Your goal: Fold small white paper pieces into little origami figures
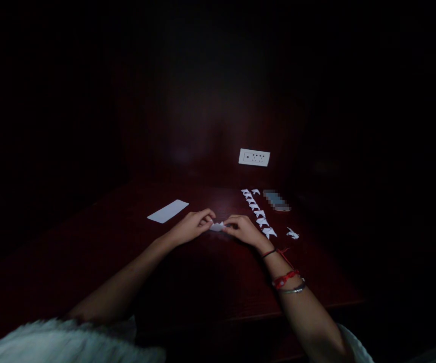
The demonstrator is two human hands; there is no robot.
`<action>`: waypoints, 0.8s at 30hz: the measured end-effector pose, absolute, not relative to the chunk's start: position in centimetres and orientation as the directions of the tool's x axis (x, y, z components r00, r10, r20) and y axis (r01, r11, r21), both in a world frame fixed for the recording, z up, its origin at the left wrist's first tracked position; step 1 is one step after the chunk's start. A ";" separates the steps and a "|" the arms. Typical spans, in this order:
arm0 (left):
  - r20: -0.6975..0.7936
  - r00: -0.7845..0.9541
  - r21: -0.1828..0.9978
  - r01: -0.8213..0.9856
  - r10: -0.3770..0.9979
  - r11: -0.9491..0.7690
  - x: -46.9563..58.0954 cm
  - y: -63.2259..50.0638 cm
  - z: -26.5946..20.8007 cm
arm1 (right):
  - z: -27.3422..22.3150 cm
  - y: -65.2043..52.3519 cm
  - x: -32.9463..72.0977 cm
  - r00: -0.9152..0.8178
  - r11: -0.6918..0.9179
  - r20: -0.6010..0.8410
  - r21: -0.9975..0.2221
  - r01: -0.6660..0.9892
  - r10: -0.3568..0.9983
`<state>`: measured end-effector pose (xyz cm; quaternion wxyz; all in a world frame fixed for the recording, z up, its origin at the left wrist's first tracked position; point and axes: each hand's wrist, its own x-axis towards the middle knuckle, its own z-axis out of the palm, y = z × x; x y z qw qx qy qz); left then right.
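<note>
Yeah, I'm not making out any readable text here, no brand or number. The wall socket plate [254,158] is showing just holes and outlines, the flat oblong thing [276,200] is sitting behind pixel blocks, and the white sheet [168,211], folded paper pieces [262,222] and small held paper [217,227] are all looking plain.

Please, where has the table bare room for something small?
Beyond the left hand and right hand, between the white sheet and the folded-paper row; also, dimly, between the forearms. Crowded: from that row to the pixelated object.
</note>
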<state>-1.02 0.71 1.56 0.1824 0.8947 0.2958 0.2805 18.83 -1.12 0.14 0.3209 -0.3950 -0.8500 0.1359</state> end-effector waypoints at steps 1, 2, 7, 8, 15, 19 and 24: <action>0.381 0.645 0.553 0.415 0.662 -0.723 -1.0 0.9 1.4 | 0.1 -0.9 18.7 -0.429 0.609 0.433 -0.554 0.567 0.793; 0.358 0.626 0.607 0.408 0.693 -0.682 -1.0 1.0 1.3 | 0.0 -0.8 18.7 -0.377 0.561 0.416 -0.622 0.546 0.827; 0.361 0.514 0.577 0.532 0.778 -0.620 -0.9 1.0 1.3 | -0.4 -0.6 18.6 -0.231 0.357 0.271 -0.726 0.588 0.934; 0.404 0.526 0.483 0.573 0.749 -0.662 -0.8 0.8 1.3 | -0.3 -0.8 18.6 -0.220 0.342 0.262 -0.695 0.632 0.940; 0.195 0.877 0.116 0.424 0.439 -0.898 -0.1 -1.2 1.4 | 0.1 -1.5 19.2 -0.294 0.326 0.144 -0.507 0.798 0.945; 0.168 0.884 0.126 0.420 0.436 -0.899 -0.2 -0.9 1.1 | 0.7 -1.7 20.0 -0.436 0.464 0.165 -0.400 0.790 0.885; 0.186 0.870 0.153 0.433 0.457 -0.888 -0.3 -0.4 0.5 | 1.2 -1.9 20.4 -0.626 0.678 0.258 -0.272 0.683 0.735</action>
